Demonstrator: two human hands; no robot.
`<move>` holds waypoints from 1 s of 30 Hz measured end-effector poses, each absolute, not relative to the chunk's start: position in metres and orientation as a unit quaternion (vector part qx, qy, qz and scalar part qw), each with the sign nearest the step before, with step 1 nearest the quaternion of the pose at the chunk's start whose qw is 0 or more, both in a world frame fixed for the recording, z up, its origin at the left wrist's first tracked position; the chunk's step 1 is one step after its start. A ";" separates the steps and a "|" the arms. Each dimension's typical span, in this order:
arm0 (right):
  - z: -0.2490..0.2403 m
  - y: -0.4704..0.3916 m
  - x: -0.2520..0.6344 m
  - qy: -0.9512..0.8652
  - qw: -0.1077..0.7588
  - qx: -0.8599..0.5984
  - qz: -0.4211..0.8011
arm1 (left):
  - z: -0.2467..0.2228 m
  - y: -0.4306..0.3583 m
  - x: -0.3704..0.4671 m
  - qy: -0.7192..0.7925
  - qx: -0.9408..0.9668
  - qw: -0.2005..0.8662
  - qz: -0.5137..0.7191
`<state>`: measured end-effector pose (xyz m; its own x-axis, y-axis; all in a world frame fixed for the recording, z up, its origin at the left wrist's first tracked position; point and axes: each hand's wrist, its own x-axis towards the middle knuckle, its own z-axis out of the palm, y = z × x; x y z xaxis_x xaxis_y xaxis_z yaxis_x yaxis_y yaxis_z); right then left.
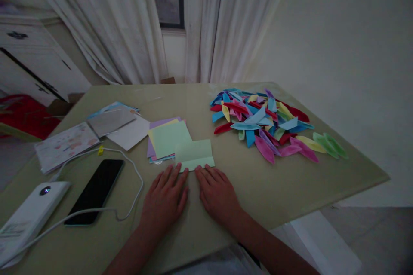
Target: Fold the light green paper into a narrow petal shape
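While dimness blurs the fold, the left hand (165,200) and right hand (217,193) press flat, ungripping, on the green paper's (194,154) near edge.

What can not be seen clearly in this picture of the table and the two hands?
- Head view: the near edge of the green folded paper is covered by the fingers of the left hand and the right hand.
- The lower sheets of the paper stack are hidden by the top sheet.
- Print on the cards is too small and dim to read.
- The white power bank is cut off by the left edge.
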<state>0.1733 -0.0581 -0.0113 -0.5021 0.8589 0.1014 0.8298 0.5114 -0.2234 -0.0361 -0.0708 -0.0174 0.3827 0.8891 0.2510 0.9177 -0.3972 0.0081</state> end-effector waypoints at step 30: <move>0.002 0.041 0.216 -0.901 0.168 -0.332 0.223 | -0.010 -0.031 -0.024 -0.422 -0.892 -0.041 -0.154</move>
<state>0.2159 0.0412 0.0022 -0.7232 0.6732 0.1543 0.5232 0.6798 -0.5139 -0.0237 -0.0305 -0.0105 0.5960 0.7663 0.2397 0.7411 -0.6399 0.2030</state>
